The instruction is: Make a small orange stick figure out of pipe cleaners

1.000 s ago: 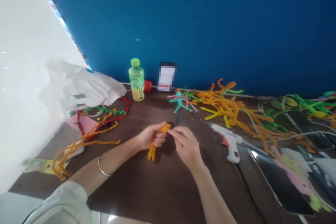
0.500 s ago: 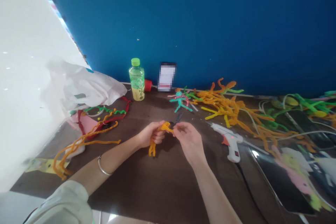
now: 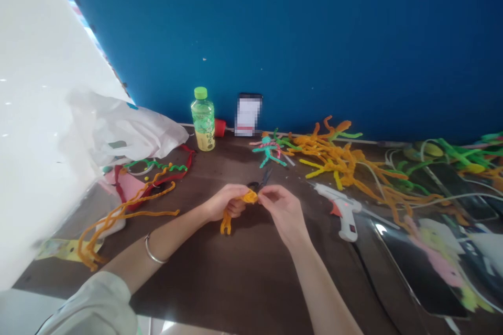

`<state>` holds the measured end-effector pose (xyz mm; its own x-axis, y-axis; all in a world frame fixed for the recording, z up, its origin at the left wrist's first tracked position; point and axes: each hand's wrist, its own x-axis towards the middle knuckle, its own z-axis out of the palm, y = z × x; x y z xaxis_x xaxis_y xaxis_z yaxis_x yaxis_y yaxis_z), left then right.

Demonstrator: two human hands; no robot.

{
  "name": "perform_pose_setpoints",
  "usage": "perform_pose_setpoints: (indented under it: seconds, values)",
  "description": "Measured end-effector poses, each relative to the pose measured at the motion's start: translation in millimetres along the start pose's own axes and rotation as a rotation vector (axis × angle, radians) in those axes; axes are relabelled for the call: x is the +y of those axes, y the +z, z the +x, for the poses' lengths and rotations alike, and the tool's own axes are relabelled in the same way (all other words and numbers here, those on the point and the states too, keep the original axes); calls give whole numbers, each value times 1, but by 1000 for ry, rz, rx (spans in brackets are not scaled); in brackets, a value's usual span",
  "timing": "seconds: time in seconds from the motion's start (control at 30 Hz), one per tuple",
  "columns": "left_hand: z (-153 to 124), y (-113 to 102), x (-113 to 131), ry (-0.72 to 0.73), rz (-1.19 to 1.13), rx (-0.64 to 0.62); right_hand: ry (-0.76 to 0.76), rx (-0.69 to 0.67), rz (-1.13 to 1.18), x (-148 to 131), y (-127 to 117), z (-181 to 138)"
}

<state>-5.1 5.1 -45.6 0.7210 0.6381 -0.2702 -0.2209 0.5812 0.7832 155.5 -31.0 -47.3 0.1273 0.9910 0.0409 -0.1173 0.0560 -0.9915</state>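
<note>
My left hand point(image 3: 227, 202) grips a small twisted orange pipe cleaner piece point(image 3: 249, 197), whose two ends hang down to about point(image 3: 226, 225). My right hand point(image 3: 282, 209) pinches the top of the same piece from the right, its fingertips close to my left hand. Just beyond the hands lies a pair of black-handled scissors point(image 3: 259, 182), touching neither hand as far as I can tell. A white hot glue gun point(image 3: 343, 209) rests to the right of my right hand.
A dark wooden table point(image 3: 251, 267) meets a blue wall. Along the back are a green-capped bottle point(image 3: 203, 119), a pixelated card point(image 3: 248, 115), a teal pipe cleaner figure point(image 3: 268, 151) and orange pipe cleaner heaps point(image 3: 334, 159). A white plastic bag point(image 3: 133, 133) lies left.
My hands have drawn closer together around the orange piece, which looks more tightly bunched. Its hanging ends look shorter. The head camera has shifted slightly.
</note>
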Motion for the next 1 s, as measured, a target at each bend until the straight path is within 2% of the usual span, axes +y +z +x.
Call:
perform_pose_setpoints:
  seconds: [0.23,0.47,0.77,1.0]
  values:
    - [-2,1,-2,-6,114,-27,-197,2,-200,-11,2,-1]
    - [-3,4,-1,-30,209,-17,-376,14,-325,-10,3,-4]
    - [-4,4,3,-102,115,-83,-463,-30,-435,-10,0,-5]
    - [-2,6,-1,-40,187,-8,-497,-58,-516,-11,-2,-6]
